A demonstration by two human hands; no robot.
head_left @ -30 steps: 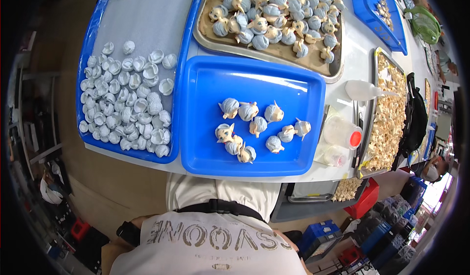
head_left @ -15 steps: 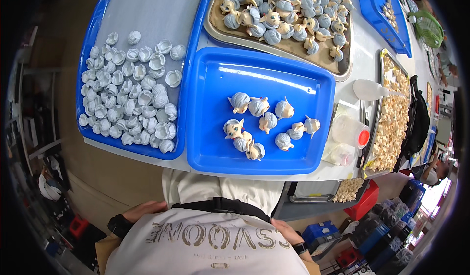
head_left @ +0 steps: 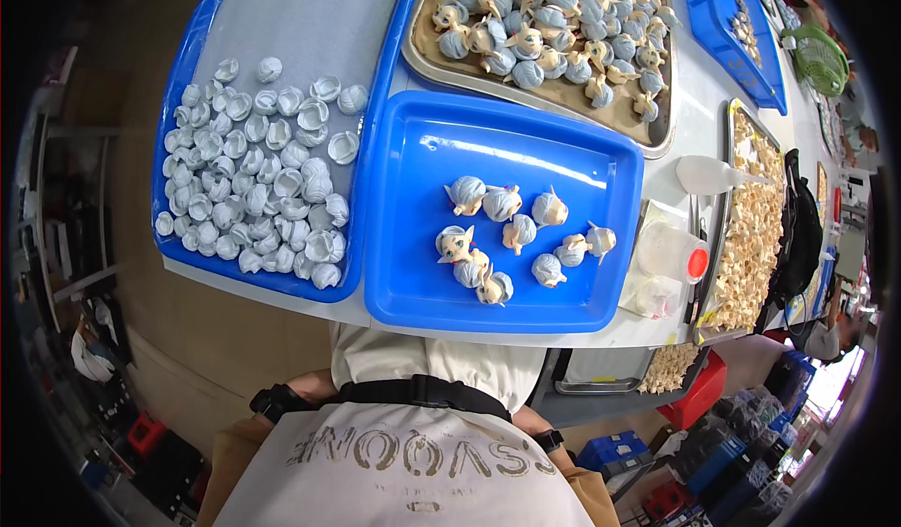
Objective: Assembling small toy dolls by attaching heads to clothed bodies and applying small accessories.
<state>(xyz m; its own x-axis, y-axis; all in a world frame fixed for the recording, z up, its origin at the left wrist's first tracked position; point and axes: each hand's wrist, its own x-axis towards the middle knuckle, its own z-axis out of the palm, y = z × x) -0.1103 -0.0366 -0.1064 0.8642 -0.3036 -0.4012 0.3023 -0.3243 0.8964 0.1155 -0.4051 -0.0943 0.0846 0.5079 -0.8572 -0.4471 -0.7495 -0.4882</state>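
Head view looks down on a blue tray point(head_left: 404, 274) at the bench edge, nearest the person, with about ten small pale-blue and cream figurines point(head_left: 511, 236) clustered right of its middle – apparently set apart from the bulk. Both hands are out of sight below the bench, so I cannot tell whether they hold anything. Left, a second blue tray point(head_left: 174, 152) carries many white shell-like pieces point(head_left: 258, 184); behind, a metal tray point(head_left: 422, 62) is packed with similar figurines – sorted by kind, it seems

Figurines point(head_left: 511, 236) on blue tray point(head_left: 413, 274)
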